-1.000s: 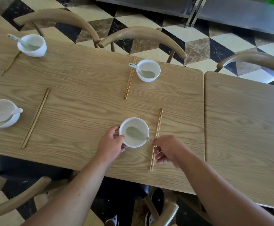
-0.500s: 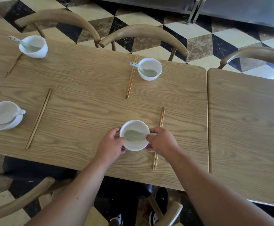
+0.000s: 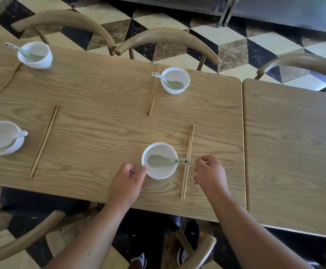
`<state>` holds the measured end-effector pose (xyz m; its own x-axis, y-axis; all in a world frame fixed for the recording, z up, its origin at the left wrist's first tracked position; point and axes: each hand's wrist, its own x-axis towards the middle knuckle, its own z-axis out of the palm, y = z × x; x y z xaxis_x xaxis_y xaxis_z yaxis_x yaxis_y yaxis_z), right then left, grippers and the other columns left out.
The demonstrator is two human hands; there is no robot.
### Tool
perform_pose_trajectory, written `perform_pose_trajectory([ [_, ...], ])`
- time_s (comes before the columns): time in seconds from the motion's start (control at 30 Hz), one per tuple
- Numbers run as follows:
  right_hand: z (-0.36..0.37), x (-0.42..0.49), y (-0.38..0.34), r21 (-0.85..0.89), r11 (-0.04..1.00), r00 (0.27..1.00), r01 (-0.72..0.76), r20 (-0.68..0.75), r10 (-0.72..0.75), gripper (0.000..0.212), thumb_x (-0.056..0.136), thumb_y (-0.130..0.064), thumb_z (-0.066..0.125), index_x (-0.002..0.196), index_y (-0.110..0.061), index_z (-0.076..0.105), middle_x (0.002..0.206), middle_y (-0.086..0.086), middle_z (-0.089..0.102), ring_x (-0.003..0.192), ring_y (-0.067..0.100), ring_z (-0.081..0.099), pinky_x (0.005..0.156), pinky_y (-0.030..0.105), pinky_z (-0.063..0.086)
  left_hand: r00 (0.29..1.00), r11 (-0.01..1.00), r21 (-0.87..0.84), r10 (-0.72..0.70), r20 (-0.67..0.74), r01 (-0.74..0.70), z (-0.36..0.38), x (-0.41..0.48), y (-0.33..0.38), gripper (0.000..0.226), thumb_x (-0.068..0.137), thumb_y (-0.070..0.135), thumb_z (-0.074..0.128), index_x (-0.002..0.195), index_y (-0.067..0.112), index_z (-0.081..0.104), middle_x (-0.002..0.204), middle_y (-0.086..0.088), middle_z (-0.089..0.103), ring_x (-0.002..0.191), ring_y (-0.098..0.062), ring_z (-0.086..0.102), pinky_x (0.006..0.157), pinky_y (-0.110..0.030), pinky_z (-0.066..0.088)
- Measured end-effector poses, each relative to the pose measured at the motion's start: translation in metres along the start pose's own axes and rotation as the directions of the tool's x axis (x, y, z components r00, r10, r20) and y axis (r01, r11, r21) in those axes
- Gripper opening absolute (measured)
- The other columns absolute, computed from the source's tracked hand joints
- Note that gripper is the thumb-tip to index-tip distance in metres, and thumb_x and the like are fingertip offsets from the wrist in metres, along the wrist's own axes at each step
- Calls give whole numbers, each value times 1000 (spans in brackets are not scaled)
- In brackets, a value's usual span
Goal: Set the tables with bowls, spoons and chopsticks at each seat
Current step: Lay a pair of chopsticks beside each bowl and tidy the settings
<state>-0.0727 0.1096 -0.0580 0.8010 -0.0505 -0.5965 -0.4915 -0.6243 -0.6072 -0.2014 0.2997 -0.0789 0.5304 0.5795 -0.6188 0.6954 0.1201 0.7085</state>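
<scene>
A white bowl (image 3: 159,171) stands near the front edge of the wooden table (image 3: 100,121). A pale green spoon (image 3: 166,161) lies in it, its handle pointing right across a pair of wooden chopsticks (image 3: 188,144) laid beside the bowl. My left hand (image 3: 126,181) is at the bowl's lower left, fingers curled, a fingertip just touching the rim. My right hand (image 3: 209,173) hovers right of the chopsticks, clear of the spoon handle, fingers loosely apart and holding nothing.
Three other bowls with spoons and chopsticks are set: far middle (image 3: 174,80), far left (image 3: 35,55), near left (image 3: 1,137). A second table (image 3: 294,152) adjoins on the right, bare. Curved wooden chairs (image 3: 168,38) line the far side, and one chair back (image 3: 22,241) is at my near left.
My right hand let go of the spoon handle and drew back to the right. My left hand eased off the bowl's side. The spoon handle now rests across the chopsticks.
</scene>
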Motion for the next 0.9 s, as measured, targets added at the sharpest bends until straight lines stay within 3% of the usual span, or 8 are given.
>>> perform_pose_trajectory([
  [0.13,5,-11,27,-192,981,997,-27,67,41,11,86,-30,61,97,-26,61,75,0,76,70,24,75,65,37,61,1000,1000,7,7,0,-7,6,-10,-16,24,98,42,70,98,18,65,94,-6,74,56,-13,69,72,-50,65],
  [0.3,21,-17,36,-285,958,996,22,95,5,29,90,-35,70,112,-23,56,79,-7,70,69,12,67,55,26,44,1000,998,-61,11,11,-10,7,-8,-23,21,101,38,69,102,17,65,98,-8,74,65,-18,73,77,-47,66],
  [0.5,33,-21,33,-358,931,995,68,89,-39,31,90,-20,67,118,-22,55,85,-9,64,74,11,61,54,26,41,998,992,-112,57,-23,-60,1,-7,-29,13,102,31,68,113,26,66,105,2,73,77,-15,78,77,-35,64],
  [0.6,43,-25,33,-365,927,994,82,100,-49,29,89,-19,66,116,-22,55,86,-7,65,75,12,61,54,27,41,996,985,-158,82,33,-76,-2,-1,-23,29,103,26,67,130,34,61,113,8,71,83,-19,79,77,-32,64],
  [0.73,53,-28,34,-373,922,992,99,105,-64,27,91,-21,66,115,-24,53,88,-5,67,82,20,67,59,31,43,994,982,-180,77,81,-62,-5,5,-14,37,103,20,66,137,33,59,115,7,70,88,-26,80,78,-33,67],
  [0.9,54,-28,33,-386,916,993,104,91,-74,30,88,-22,67,116,-22,56,88,-6,67,83,21,66,63,31,45,992,971,-236,68,102,-42,-6,6,-8,38,103,17,66,139,29,59,117,0,71,92,-26,80,71,-24,64],
])
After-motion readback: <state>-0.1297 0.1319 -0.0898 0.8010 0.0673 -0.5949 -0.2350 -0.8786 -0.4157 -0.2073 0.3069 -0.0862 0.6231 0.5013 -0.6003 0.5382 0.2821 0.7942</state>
